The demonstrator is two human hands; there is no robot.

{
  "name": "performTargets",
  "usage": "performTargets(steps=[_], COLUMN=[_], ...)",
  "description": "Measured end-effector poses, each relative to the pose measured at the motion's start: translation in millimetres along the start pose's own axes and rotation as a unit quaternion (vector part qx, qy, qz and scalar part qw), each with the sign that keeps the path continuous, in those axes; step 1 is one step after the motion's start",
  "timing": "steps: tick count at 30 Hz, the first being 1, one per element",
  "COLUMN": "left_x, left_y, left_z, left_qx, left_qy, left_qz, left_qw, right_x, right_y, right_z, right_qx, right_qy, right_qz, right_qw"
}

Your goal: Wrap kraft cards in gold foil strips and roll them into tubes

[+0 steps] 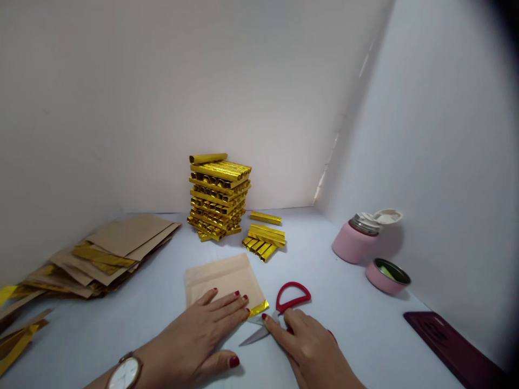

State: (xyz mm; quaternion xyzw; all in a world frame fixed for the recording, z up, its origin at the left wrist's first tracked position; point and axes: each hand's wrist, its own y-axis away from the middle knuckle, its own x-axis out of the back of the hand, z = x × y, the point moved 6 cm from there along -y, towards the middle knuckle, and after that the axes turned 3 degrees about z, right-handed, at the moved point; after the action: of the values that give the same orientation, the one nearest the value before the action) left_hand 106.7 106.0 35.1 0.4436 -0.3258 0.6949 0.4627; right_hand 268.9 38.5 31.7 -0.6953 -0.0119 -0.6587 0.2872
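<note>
My left hand (203, 332) lies flat with fingers spread on a tan paper sheet (221, 278) whose gold foil side (258, 309) shows at its folded near corner. My right hand (310, 346) rests on a pair of red-handled scissors (292, 297) lying on the table, its index finger stretched along the blades toward the gold corner. The scissor blades (253, 336) point left, under my hands. A watch sits on my left wrist (125, 373).
A tall stack of gold foil rolls (219, 197) stands at the back, with a small pile of rolls (264, 240) beside it. Tan and gold sheets (101, 256) are heaped at left. A pink flask (359, 237), its lid cup (387, 275) and a dark red phone (450, 340) sit right.
</note>
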Motion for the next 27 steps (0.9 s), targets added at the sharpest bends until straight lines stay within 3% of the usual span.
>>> performTargets(steps=[27], left_x=[-4.7], left_y=[-0.8], left_z=[-2.4], left_qx=[-0.005], left_qy=[-0.011], left_qz=[-0.006], left_qw=[1.0], right_x=[-1.7], right_y=[-0.6], right_z=[-5.6], right_qx=[0.014], right_qy=[-0.018], right_qz=[-0.019], right_qw=[1.0])
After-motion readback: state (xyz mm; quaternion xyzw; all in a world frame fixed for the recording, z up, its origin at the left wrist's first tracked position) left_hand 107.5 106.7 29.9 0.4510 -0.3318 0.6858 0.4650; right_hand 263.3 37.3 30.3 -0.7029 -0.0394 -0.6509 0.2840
